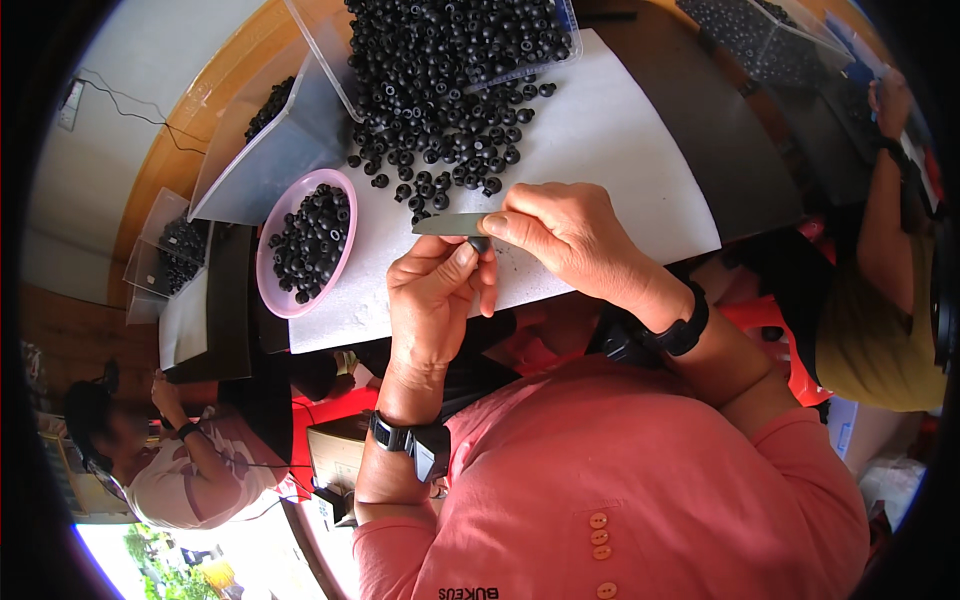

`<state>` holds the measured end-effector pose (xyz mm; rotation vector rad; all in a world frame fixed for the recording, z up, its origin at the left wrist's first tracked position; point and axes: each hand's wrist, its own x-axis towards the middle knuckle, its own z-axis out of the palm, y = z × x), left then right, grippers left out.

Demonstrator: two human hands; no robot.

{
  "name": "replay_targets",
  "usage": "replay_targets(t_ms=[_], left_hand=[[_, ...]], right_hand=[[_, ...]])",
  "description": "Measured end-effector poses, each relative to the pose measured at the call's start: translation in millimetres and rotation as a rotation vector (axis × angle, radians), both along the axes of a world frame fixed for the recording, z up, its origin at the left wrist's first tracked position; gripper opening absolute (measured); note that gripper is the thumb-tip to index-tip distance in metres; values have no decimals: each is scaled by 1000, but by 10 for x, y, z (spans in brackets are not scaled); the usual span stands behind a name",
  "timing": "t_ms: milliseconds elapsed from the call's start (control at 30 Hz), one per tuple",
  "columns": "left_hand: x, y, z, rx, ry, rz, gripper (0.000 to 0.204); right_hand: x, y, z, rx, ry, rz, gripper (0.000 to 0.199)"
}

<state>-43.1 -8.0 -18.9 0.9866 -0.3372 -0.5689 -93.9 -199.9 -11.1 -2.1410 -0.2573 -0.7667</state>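
Between the thumb and fingers of my left hand [432, 295] is pinched a small black round part [479, 243]. My right hand [565, 235] grips a knife with a flat grey blade [447, 224], which points left and lies against the top of that part. Its handle is hidden in my fingers. Just beyond my hands, a heap of black round parts with holes [440, 90] spills from a clear plastic bin onto the white board [640, 150]. To the left of my left hand, a pink bowl [264, 262] holds more such black parts.
A translucent bin [285, 150] tilts beside the pink bowl, with black parts behind it. Another clear bin [150, 250] stands at the far left. At right, a co-worker's arm [890, 200] is near a further bin [760, 45]. Another person [190, 470] sits at lower left.
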Motion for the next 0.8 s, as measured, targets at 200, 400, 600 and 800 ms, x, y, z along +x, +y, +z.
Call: replay_targets(t_ms=[200, 400, 600, 800], left_hand=[[-24, -22, 11, 43, -17, 55, 17], [-18, 1, 22, 105, 14, 84, 17], [64, -3, 47, -55, 113, 42, 19], [81, -20, 15, -82, 93, 9, 11]], right_hand=[[9, 0, -5, -8, -31, 20, 34], [16, 2, -18, -23, -41, 40, 33], [21, -20, -84, -164, -130, 106, 34], [-29, -16, -8, 284, 66, 88, 35]])
